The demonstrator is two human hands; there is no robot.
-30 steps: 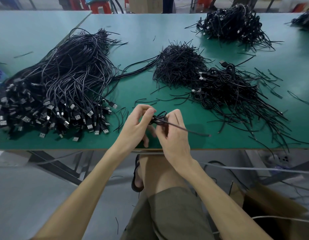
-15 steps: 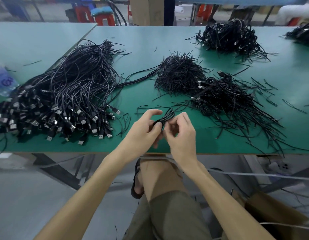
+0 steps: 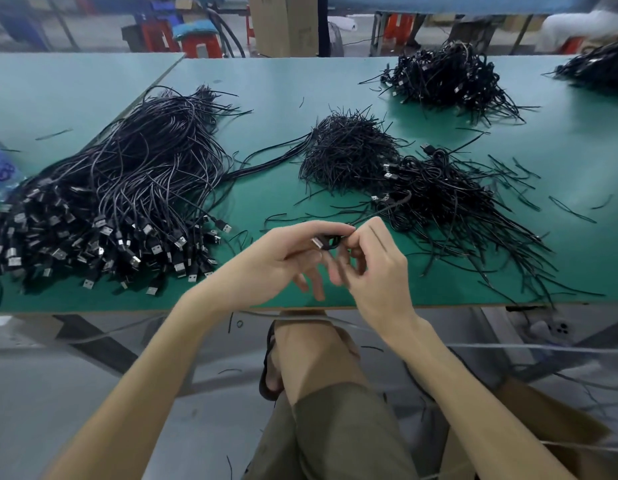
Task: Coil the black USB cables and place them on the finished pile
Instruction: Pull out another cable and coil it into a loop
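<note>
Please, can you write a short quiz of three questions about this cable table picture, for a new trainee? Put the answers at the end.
1. True or false: the left hand and the right hand both pinch the coiled cable.
2. Where does the loose cable pile with the many USB plugs lie? A) left of the hands B) right of the hands C) on the floor
3. Fill in: the top of the table is ___ in colour.
Key: 1 true; 2 A; 3 green.
</note>
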